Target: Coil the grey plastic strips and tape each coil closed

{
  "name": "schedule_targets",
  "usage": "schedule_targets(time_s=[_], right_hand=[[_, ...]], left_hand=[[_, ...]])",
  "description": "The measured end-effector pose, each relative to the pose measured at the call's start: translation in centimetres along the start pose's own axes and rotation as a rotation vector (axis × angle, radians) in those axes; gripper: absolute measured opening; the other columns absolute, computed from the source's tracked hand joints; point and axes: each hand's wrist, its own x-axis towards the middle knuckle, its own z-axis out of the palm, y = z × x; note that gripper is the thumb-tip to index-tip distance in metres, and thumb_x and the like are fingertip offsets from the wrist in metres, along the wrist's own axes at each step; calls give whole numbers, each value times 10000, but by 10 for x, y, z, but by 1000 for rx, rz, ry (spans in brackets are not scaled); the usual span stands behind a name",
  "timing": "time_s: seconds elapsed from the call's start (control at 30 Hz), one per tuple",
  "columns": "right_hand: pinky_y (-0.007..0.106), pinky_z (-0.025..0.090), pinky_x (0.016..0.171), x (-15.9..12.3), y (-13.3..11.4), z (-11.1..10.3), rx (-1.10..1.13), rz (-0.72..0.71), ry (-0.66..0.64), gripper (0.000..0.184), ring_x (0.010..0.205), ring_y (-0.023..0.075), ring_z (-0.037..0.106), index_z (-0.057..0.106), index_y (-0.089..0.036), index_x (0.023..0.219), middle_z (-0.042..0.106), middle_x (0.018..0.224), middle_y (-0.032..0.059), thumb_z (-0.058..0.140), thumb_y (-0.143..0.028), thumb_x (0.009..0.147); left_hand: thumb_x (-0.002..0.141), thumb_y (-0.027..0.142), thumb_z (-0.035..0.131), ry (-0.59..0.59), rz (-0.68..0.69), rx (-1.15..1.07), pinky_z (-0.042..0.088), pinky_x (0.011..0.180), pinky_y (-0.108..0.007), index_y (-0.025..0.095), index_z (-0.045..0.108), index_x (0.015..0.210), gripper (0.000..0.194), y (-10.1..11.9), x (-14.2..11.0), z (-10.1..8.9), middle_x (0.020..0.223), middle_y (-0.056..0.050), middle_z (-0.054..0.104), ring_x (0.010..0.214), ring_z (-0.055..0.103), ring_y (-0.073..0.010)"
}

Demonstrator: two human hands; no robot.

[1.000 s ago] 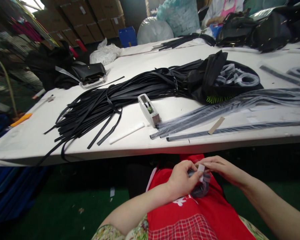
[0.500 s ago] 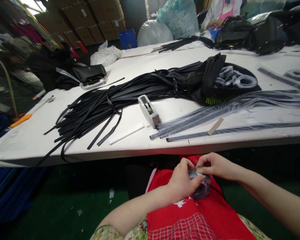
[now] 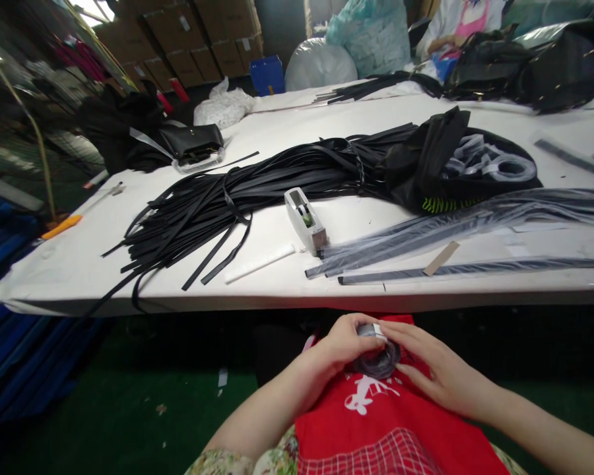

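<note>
A dark strap in clear plastic, coiled into a ring (image 3: 380, 364), is held low over my red apron, just off the table's front edge. A white piece like a label or tape (image 3: 379, 332) sits at the coil's top. My left hand (image 3: 340, 344) is closed round the coil's left side, its thumb pressed near the white piece. On the other side, my right hand (image 3: 431, 364) grips the coil's right edge, with fingers over the top and thumb below. Both hands' fingertips are partly hidden.
On the white table (image 3: 257, 290) lie a bundle of black straps (image 3: 287, 171), a tape dispenser (image 3: 305, 221), plastic-wrapped straps (image 3: 426, 231) and a black bag (image 3: 420, 165) holding several coils (image 3: 509, 166). An orange-handled tool (image 3: 62, 226) is at left. Another person (image 3: 468, 23) sits across the table.
The coil has moved slightly left and now shows its ring face upward. My right hand has shifted from pinching at the white piece to spreading round the coil's right side. The camera view has turned slightly.
</note>
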Motion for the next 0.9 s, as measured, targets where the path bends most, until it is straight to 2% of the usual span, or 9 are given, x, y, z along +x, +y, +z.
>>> schedule_targets(time_s=[0.07,0.13,0.27,0.43,0.57,0.67,0.73,0.83,0.9], right_hand=[[448,372,1149,3,1,4,-30,-20,23,562,1370,238,432,384,-313,1471,440,1510,58,531,-254,931],[461,373,1148,7,1,5,-60,-55,61,549,1384,246,413,386,-321,1469,425,1521,58,518,-255,940],[480,366,1150,12,-1,11,-75,-79,93,558,1404,263,385,375,-320,1472,424,1522,65,523,-264,937],[506,347,1153,8,-7,36,-40,6,123,780,1440,296,317,78,-252,1567,292,1588,124,525,-355,936],[494,289,1185,11,-14,47,-56,-22,85,781,1463,284,264,78,-243,1567,244,1609,111,521,-376,937],[470,318,1173,32,-10,31,-70,-50,88,688,1433,279,333,259,-260,1525,348,1566,96,553,-397,918],[455,372,1134,59,-3,10,-57,-53,195,562,1358,273,442,396,-253,1451,470,1482,102,533,-398,926],[435,454,1034,121,8,-26,-17,-30,443,413,1167,263,589,546,-215,1301,617,1302,117,476,-406,942],[429,466,997,169,11,-45,25,-10,518,382,1083,260,624,610,-197,1214,665,1211,117,479,-409,924]], left_hand=[[547,351,842,-21,-37,-188,489,738,-290,103,743,923,462,4,0,-3,807,-68,711,703,613,-152],[561,380,850,12,-37,-281,495,774,-299,103,744,909,457,6,0,-6,833,-81,722,734,631,-160],[526,390,885,94,-12,-240,500,806,-323,110,738,919,504,0,-3,-9,874,-96,732,769,644,-173],[522,365,886,164,-17,-225,501,784,-315,116,735,936,506,-13,-13,-12,905,-99,729,772,640,-173],[512,341,890,207,-26,-304,488,756,-294,117,725,914,489,-14,-18,-15,859,-78,724,724,623,-147],[485,344,899,238,6,-341,485,766,-293,118,706,909,518,-13,-19,-18,859,-67,715,726,620,-144],[480,330,897,266,49,-361,486,759,-291,129,688,914,521,-14,-19,-20,858,-54,708,730,619,-144],[509,280,872,279,83,-327,482,739,-282,136,678,907,465,-18,-22,-20,843,-48,710,725,617,-144],[535,248,845,285,68,-260,484,736,-283,134,688,910,422,-23,-24,-19,854,-53,716,734,622,-149]])
